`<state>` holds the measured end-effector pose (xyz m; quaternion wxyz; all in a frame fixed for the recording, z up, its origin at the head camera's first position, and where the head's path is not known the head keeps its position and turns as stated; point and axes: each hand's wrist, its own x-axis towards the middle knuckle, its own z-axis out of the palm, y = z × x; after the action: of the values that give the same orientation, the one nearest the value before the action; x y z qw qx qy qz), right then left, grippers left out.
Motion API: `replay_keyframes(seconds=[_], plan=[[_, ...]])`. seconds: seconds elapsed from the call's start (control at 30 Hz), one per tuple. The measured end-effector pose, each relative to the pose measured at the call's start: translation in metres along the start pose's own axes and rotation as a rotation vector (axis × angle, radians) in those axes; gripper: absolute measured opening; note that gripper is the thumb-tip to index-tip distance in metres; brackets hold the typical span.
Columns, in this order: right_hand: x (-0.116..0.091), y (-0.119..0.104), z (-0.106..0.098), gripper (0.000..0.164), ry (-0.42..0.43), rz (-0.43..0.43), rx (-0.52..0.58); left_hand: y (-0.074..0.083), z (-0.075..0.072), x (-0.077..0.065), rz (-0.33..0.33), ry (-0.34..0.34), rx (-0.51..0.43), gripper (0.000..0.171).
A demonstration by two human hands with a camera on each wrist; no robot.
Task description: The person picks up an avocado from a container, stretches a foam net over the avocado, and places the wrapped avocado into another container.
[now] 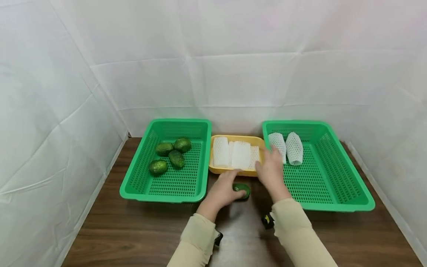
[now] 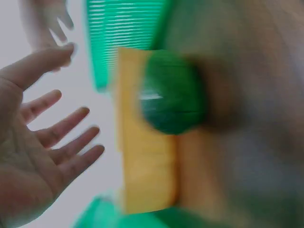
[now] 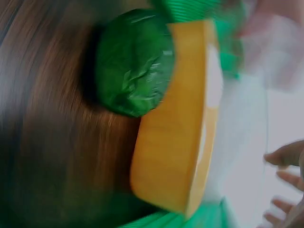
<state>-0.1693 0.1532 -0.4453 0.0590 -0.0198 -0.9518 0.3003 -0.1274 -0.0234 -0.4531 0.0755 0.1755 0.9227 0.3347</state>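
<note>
A dark green avocado [image 1: 241, 190] lies on the table in front of the yellow tray [image 1: 217, 170]. My left hand [image 1: 221, 190] is just left of this avocado, thumb and fingers spread with nothing between them. In the left wrist view the fingers stand apart from the avocado [image 2: 172, 92]. Over the tray's right end hovers my right hand [image 1: 271, 170], fingers loosely spread and holding nothing. White foam net sleeves [image 1: 241, 155] lie flat in the tray. The right wrist view, blurred, has the avocado [image 3: 135, 61] close to the tray wall [image 3: 166, 137].
On the left, a green basket [image 1: 163, 198] holds several bare avocados [image 1: 158, 167]. Another green basket [image 1: 333, 207], on the right, contains two rounded white net sleeves [image 1: 294, 149] near its left side. White cloth [image 1: 233, 81] hangs behind the wooden table [image 1: 133, 230].
</note>
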Motion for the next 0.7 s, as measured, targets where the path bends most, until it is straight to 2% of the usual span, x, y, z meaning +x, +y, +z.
replay_keyframes(seconds=[0.07, 0.1, 0.17, 0.23, 0.3, 0.37, 0.53, 0.7], plan=[[0.008, -0.01, 0.01, 0.046, -0.016, -0.109, -0.085, 0.001, -0.016, -0.005, 0.023, 0.111, -0.024, 0.054], [0.012, -0.013, 0.015, 0.046, -0.046, -0.133, -0.116, -0.001, -0.022, -0.007, 0.022, 0.175, -0.028, 0.048], [0.019, -0.017, 0.026, 0.046, -0.13, -0.106, -0.151, -0.007, -0.03, -0.01, -0.012, 0.292, -0.027, 0.038], [0.025, -0.017, 0.034, 0.046, -0.204, -0.026, -0.163, -0.016, -0.033, -0.013, -0.064, 0.366, -0.019, 0.032], [0.028, -0.015, 0.04, 0.046, -0.257, 0.048, -0.169, -0.024, -0.031, -0.016, -0.11, 0.41, -0.036, 0.028], [0.03, -0.013, 0.043, 0.045, -0.276, 0.078, -0.167, -0.03, -0.028, -0.019, -0.124, 0.443, -0.073, 0.025], [0.031, -0.007, 0.047, 0.037, -0.199, 0.064, -0.107, -0.037, -0.022, -0.024, -0.099, 0.515, -0.13, 0.02], [0.028, -0.004, 0.047, 0.034, -0.095, 0.087, 0.058, -0.038, -0.019, -0.027, -0.101, 0.524, -0.144, 0.018]])
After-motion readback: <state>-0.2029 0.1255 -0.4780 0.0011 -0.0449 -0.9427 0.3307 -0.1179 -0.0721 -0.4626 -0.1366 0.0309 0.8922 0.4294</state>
